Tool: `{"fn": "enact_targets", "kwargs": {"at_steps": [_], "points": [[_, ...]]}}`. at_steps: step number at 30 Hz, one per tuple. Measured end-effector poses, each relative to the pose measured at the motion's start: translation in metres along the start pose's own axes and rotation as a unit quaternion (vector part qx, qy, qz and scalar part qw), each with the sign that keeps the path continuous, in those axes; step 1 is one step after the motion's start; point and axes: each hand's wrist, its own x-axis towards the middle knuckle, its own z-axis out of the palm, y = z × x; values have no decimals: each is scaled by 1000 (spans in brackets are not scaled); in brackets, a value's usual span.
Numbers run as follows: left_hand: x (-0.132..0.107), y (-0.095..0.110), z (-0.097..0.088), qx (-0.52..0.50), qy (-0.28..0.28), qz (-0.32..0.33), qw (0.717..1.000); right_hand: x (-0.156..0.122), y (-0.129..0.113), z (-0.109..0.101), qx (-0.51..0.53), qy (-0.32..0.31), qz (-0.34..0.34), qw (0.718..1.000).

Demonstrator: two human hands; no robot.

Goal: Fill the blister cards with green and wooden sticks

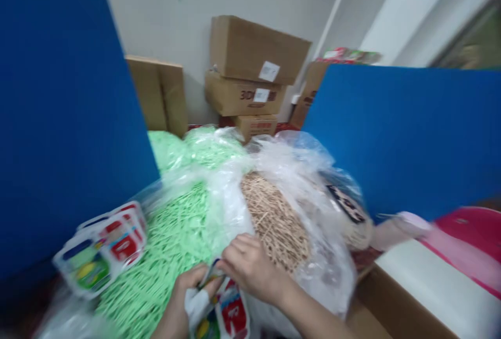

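Observation:
At the bottom centre, my left hand [187, 294] and my right hand [254, 268] meet at a small printed packet [214, 275], both pinching its edge. A white piece [195, 307] sits at my left palm; I cannot tell whether it is a wrapping or part of the packet. Just below my hands lie more printed packets [234, 310] with red, green and yellow print, partly hidden by my fingers. To the left, a fanned stack of similar packets [105, 247] rests on bright green sticks [168, 245] in clear plastic. My right hand is in front of a bag of tan sticks [274, 219].
Blue panels [403, 135] stand on both sides. Stacked cardboard boxes [254, 52] are against the wall behind the bags. An open carton [383, 302] with a white sheet [434, 271] and a pink tub [473, 229] are at the right.

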Motion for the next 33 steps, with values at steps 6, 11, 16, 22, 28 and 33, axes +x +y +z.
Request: {"fn": "enact_targets", "kwargs": {"at_steps": [6,11,16,22,28,33], "points": [[-30,16,-21,49,96,-7,994,15,7,-8,350,-29,110,930],[-53,12,-70,26,257,-56,965,39,15,37,308,-76,188,929],[-65,10,-112,2,370,-107,923,55,4,94,152,-132,144,969],[-69,1,-118,-27,381,-106,918,67,-9,126,120,-74,144,979],[-67,-6,-111,-43,370,-107,922,76,-1,131,52,-116,172,977],[-67,5,-101,-39,344,-84,934,87,-8,132,24,-219,124,968]]}}
